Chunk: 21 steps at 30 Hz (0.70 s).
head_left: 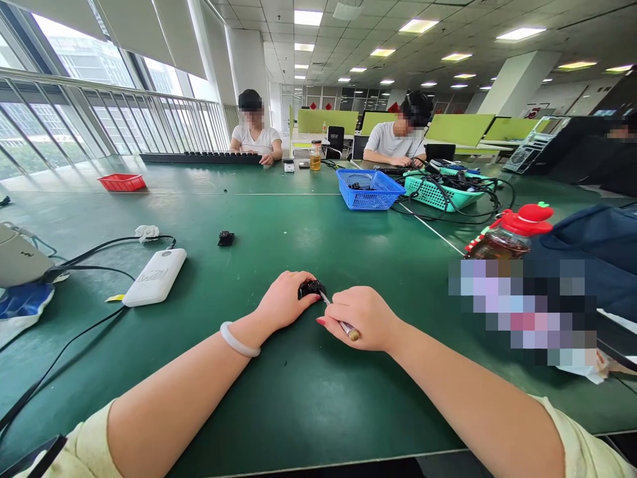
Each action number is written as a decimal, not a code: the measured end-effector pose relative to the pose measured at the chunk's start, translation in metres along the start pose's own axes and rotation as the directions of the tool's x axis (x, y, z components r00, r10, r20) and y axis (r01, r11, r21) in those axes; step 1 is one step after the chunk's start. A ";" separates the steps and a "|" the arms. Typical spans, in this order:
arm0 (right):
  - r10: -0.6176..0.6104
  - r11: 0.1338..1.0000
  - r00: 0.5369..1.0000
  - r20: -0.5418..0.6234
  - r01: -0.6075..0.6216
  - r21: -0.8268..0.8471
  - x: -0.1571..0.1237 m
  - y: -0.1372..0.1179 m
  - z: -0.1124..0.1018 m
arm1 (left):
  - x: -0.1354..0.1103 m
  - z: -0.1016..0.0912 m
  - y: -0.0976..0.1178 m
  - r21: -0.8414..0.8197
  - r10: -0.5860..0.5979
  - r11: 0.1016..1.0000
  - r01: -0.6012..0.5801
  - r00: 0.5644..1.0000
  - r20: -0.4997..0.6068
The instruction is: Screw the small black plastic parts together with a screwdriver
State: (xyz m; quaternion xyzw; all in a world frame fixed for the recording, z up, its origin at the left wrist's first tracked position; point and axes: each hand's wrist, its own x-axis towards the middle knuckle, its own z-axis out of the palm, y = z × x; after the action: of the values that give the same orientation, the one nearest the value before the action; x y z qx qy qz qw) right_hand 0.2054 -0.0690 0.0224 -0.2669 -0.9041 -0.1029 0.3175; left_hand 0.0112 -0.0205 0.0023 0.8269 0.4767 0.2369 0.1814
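Note:
Near the middle of the green table [318,398], my left hand [286,297] is closed around a small black part [311,287], its exact kind too small to make out. My right hand [365,318] grips a screwdriver [348,329] with a translucent handle that ends in a tan cap. The screwdriver's thin metal shaft slants up and left, and its tip meets the right side of the black part. Fingers hide much of both things. Farther off, ahead and to the left, a similar small black piece [225,238] lies alone.
A white power bank [155,277] with black cables sits left. Ahead right stand a blue basket [371,192] and a green basket [440,196] with tangled cables. A red-lidded bottle [517,232] is at right, a red tray [122,182] far left. Two people sit opposite.

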 end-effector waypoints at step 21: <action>0.458 0.783 0.878 0.137 -0.472 0.405 -0.004 0.022 -0.004 | 0.002 -0.001 -0.005 0.010 -0.025 1.000 0.025 1.000 0.001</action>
State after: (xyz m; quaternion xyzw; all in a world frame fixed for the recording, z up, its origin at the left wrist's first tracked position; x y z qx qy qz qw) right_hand 0.2223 -0.0536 0.0232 -0.4069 -0.8153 0.1826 0.3692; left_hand 0.0078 -0.0159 0.0013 0.8219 0.4881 0.2319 0.1804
